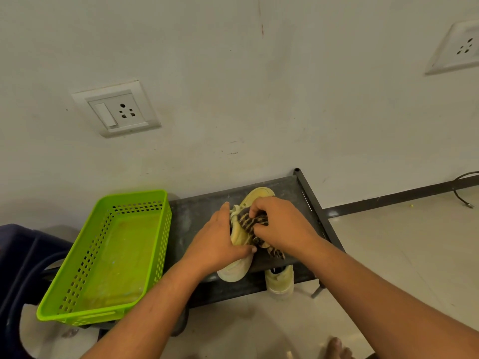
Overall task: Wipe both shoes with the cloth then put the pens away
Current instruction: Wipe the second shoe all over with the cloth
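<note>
Here | right hand (282, 224) presses striped cloth (252, 222) | on smooth cream shoe (237, 268)

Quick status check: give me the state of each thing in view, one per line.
Left hand: gripping the shoe.
Right hand: pressing the cloth on it.
Shoe: on the rack top, held.
Cloth: bunched.
Second shoe: lower down, untouched.
Green basket: empty.
Pens: none visible.

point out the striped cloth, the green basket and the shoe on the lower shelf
striped cloth (252, 222), head view, bunched middle between the hands
green basket (77, 277), head view, perforated left wall
shoe on the lower shelf (280, 281), head view, pale upper
</note>
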